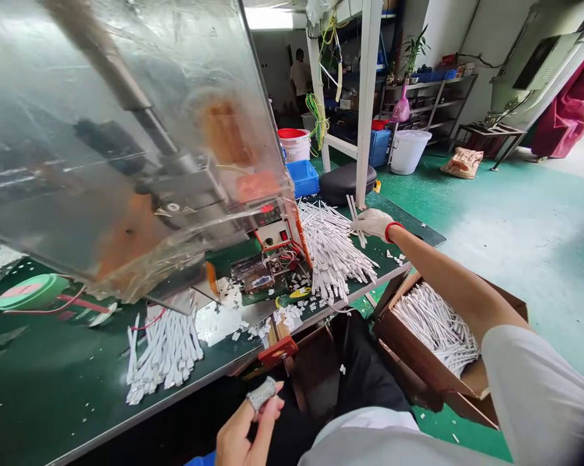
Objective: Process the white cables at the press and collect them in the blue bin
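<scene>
My right hand, in a white glove with a red cuff, is closed on a few thin white strips at the right side of a loose pile of similar white strips on the dark green bench. My left hand is held low in front of my body, away from the bench top. Its fingers are curled, with thumb and forefinger close together and nothing visible between them. A grey wrap covers one finger. Another bundle of white strips, with flat ends, lies at the bench's front left.
A machine with a clear, cloudy cover overhangs the bench. Below it are a control box, a yellow-handled tool and scattered white scraps. A cardboard box of white strips stands at my right. A white post rises beyond the pile.
</scene>
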Action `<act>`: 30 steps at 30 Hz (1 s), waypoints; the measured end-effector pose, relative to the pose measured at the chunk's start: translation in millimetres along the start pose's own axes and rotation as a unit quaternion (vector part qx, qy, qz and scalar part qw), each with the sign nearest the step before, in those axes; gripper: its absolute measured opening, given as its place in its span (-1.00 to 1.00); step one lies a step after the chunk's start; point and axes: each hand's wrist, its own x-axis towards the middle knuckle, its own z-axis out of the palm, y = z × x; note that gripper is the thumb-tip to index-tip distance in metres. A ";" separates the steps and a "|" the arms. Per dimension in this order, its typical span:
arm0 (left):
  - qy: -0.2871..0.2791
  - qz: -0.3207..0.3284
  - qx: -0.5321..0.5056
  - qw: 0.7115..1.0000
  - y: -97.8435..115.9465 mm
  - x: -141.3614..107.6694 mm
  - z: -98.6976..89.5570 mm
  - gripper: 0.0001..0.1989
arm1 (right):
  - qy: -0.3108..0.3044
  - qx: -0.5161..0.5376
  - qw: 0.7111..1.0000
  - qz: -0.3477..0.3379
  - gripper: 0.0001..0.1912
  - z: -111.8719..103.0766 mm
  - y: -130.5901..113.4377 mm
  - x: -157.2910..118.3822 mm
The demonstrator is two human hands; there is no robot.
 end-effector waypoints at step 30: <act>-0.162 -0.187 -0.410 0.878 21.2 30.0 49.1 -0.51 | -0.332 0.393 0.857 -0.030 -0.58 161.4 -92.7 -151.5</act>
